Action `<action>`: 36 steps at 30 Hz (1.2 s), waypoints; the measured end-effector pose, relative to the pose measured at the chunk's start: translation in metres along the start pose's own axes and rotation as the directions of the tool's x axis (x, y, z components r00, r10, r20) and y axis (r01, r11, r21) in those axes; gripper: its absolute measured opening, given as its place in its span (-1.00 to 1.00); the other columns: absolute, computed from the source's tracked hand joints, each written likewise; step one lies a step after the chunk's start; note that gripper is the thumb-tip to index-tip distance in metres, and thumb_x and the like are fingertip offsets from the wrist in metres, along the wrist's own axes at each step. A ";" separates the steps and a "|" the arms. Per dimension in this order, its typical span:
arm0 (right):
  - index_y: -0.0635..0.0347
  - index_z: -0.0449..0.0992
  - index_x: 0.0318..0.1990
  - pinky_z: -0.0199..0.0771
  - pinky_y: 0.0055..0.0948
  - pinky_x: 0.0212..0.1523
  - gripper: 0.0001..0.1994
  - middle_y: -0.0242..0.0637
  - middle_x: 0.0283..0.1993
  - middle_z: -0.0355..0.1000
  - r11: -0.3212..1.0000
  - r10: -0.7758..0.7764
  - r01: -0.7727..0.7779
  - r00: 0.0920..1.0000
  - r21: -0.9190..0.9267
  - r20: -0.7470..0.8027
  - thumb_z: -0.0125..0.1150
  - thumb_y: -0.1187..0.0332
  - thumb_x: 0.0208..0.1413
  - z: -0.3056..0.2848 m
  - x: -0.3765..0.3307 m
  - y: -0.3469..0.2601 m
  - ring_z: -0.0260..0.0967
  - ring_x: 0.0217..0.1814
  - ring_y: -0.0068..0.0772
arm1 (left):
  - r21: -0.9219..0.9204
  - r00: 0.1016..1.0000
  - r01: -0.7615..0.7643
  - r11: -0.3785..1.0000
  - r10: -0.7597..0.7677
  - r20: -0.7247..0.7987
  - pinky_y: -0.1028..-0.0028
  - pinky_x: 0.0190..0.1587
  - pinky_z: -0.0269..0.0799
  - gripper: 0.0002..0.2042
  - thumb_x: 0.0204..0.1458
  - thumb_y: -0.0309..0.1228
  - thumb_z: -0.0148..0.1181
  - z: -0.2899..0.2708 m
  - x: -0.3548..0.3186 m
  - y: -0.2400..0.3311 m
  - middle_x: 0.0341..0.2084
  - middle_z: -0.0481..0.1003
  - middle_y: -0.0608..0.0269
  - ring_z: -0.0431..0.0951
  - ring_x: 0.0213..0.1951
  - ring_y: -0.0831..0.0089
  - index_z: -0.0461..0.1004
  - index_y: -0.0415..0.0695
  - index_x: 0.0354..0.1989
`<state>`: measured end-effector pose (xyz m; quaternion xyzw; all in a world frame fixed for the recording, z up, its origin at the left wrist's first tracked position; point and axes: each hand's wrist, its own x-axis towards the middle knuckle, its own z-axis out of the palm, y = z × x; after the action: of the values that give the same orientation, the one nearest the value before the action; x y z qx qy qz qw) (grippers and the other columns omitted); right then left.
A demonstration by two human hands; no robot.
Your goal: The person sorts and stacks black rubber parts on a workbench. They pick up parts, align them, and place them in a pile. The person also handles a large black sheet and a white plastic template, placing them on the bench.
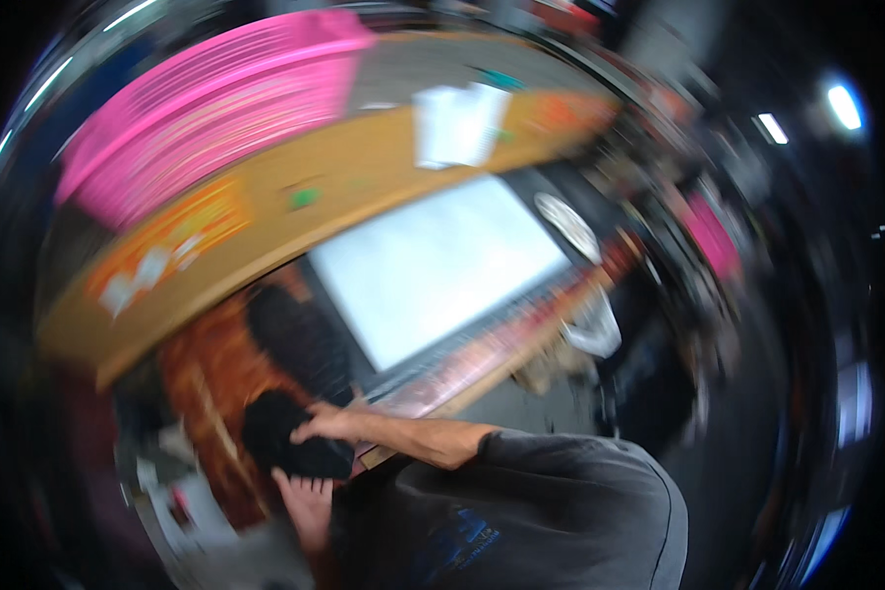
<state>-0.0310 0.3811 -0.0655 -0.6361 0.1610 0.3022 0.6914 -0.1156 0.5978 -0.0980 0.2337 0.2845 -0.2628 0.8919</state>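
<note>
A soft-looking black piece, perhaps cloth, lies between my hands at the near left end of the table; blur hides its exact kind. My right hand reaches over from the right, its fingers curled on top of the piece. At the near edge, my left hand grips it, thumb apart and the fingers partly hidden under it. Just beyond lies another dark flat piece, beside a bright white panel with a dark border.
A brown wooden shelf runs behind the panel, bearing a pink plastic basket and white papers. A pale round object sits right of the panel. A white bag-like thing hangs by the table's right edge.
</note>
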 end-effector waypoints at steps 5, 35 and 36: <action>0.24 0.65 0.06 0.60 -0.19 0.06 -0.41 -0.03 -0.04 0.67 0.934 -0.319 0.312 0.948 -0.175 -0.014 0.59 0.10 -0.13 0.003 -0.057 0.008 0.63 0.02 -0.09 | 0.209 0.987 -0.111 0.972 0.084 0.134 0.05 0.50 0.12 -0.28 0.30 0.20 0.09 0.020 0.017 -0.001 0.41 0.28 0.13 0.27 0.40 0.16 0.30 -0.10 0.44; -0.03 -0.16 0.65 0.64 -0.33 -0.54 -0.06 -0.20 -0.24 0.65 0.757 0.647 0.002 0.141 0.654 -0.749 0.18 0.44 0.13 -0.314 -0.453 0.448 0.60 -0.49 -0.35 | 0.666 0.977 -0.015 0.746 -0.130 0.169 0.07 0.53 0.00 -0.14 0.29 0.34 -0.13 0.101 -0.029 -0.092 0.47 0.19 0.06 0.16 0.47 0.12 0.18 -0.12 0.52; -0.01 -0.12 0.65 0.65 -0.32 -0.53 -0.08 -0.19 -0.23 0.65 0.757 0.647 -0.003 0.142 0.653 -0.749 0.18 0.44 0.13 -0.315 -0.449 0.454 0.60 -0.49 -0.34 | 0.673 0.976 -0.015 0.739 -0.137 0.172 0.07 0.53 0.00 -0.14 0.29 0.34 -0.13 0.104 -0.031 -0.096 0.47 0.19 0.06 0.16 0.47 0.12 0.18 -0.12 0.53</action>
<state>-0.6066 -0.0187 -0.1913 -0.4180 0.7634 -0.0598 0.4888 -0.1552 0.4771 -0.0281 0.5000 0.0827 -0.3998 0.7638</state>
